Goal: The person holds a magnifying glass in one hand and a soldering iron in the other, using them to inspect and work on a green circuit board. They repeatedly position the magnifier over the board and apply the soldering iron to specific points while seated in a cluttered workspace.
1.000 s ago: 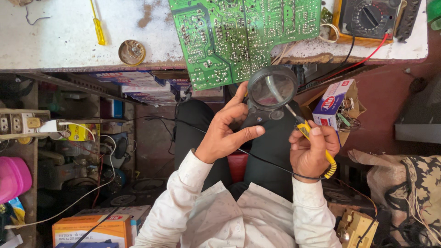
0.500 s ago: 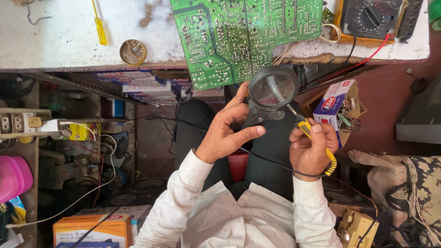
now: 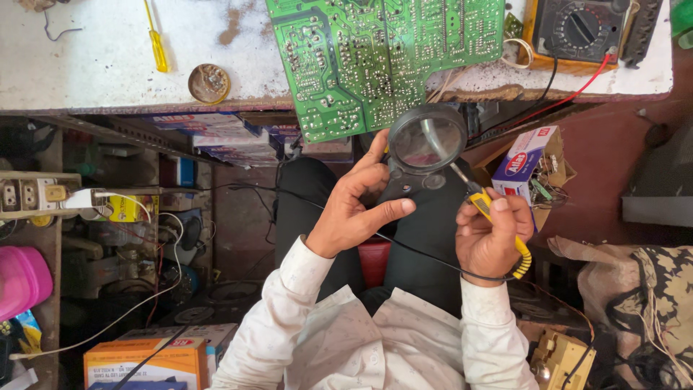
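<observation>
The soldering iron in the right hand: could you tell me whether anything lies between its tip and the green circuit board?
Yes. The magnifying glass, held by the left hand, sits over the tip of the soldering iron in the right hand. The lens lies between the tip and the green circuit board at the bench edge.

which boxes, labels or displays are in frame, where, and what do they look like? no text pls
Small carton: right of the right hand, open, white and blue with a red patch, parts inside.
Orange carton: bottom left, rectangular, orange with a white edge.
Multimeter: bench top right, black face with a round dial, yellow casing.
Stacked flat packages: under the bench edge, blue and white.
Yellow packet: left shelf, small.
</observation>
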